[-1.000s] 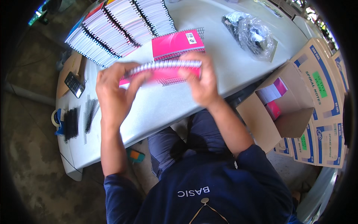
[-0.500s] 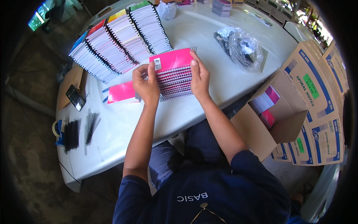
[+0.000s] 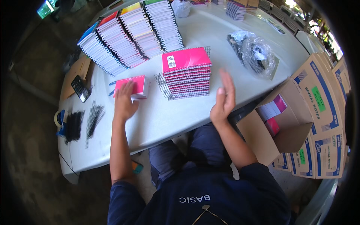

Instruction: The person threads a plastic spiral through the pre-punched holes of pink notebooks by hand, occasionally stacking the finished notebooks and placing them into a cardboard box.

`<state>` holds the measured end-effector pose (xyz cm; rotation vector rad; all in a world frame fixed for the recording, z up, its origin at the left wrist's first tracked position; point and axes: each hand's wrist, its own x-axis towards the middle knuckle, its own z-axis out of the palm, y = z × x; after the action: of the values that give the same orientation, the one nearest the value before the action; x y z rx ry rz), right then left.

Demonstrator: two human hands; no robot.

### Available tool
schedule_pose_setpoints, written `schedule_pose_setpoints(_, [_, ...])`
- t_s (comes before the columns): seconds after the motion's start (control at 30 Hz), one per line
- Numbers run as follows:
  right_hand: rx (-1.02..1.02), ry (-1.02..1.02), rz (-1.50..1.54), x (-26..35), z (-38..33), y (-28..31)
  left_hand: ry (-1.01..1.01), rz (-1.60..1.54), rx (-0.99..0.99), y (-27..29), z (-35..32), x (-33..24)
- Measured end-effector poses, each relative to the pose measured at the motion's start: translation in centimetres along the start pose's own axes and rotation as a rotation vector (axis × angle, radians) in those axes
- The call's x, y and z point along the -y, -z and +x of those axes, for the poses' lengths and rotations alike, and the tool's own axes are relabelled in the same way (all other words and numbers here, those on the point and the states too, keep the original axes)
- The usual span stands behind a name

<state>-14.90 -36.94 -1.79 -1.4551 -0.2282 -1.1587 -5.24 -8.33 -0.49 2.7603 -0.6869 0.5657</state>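
A tall stack of pink spiral notebooks (image 3: 189, 77) stands near the middle of the table, a white label on its top cover. Wire coils stick out at its left side and far edge. My left hand (image 3: 125, 99) rests with spread fingers on a lower pile of pink notepads (image 3: 139, 85) left of the stack. To the right of the stack, apart from it, my right hand (image 3: 224, 99) is raised with fingers stretched out and nothing in it. Two blue pens (image 3: 111, 88) partly show beside the lower pile.
Tall rows of spiral-bound books (image 3: 129, 35) stand at the far left. Nearer lie a phone (image 3: 80, 89), black binding coils (image 3: 75, 126) and a tape dispenser (image 3: 60, 123). A plastic bag (image 3: 257, 54) lies far right. An open carton (image 3: 287, 120) holding notebooks stands right of the table, by stacked cartons (image 3: 318, 97).
Both hands have let go of the notebook stack. My left hand has moved left onto the lower pile, my right hand away to the right. The view has shifted slightly.
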Motion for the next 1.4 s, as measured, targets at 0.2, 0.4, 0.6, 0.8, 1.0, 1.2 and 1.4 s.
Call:
schedule_pose_setpoints(0.2, [0.291, -1.545, 0.934, 2.2, -5.5, -4.7, -0.063, 0.122, -0.099, 1.4, -8.0, -4.7])
schedule_pose_setpoints(0.4, [0.741, -0.987, 0.732, 0.7, -5.0, -6.4, 0.110, -0.246, -0.334, 3.7, -10.4, -8.2])
schedule_pose_setpoints(0.6, [1.023, -0.722, 0.445, -1.2, -5.3, -6.8, 0.281, -0.530, 0.043, -1.0, -12.1, -4.3])
schedule_pose_setpoints(0.8, [0.985, -0.716, 0.414, -1.6, -5.8, -6.5, 0.494, 0.506, -0.079, 2.8, -11.0, 10.1])
schedule_pose_setpoints(1.0, [0.938, -0.724, 0.403, -1.6, -5.7, -6.5, 0.667, 0.023, -0.281, 2.3, -11.2, 15.9])
schedule_pose_setpoints(1.2, [0.928, -0.784, 0.404, -1.5, -5.3, -6.6, 0.990, -0.466, -0.475, 4.5, -10.3, 20.5])
schedule_pose_setpoints(1.4, [0.897, -0.763, 0.400, -1.1, -5.6, -6.6, 0.269, -0.413, -0.293, 4.3, -8.5, 11.3])
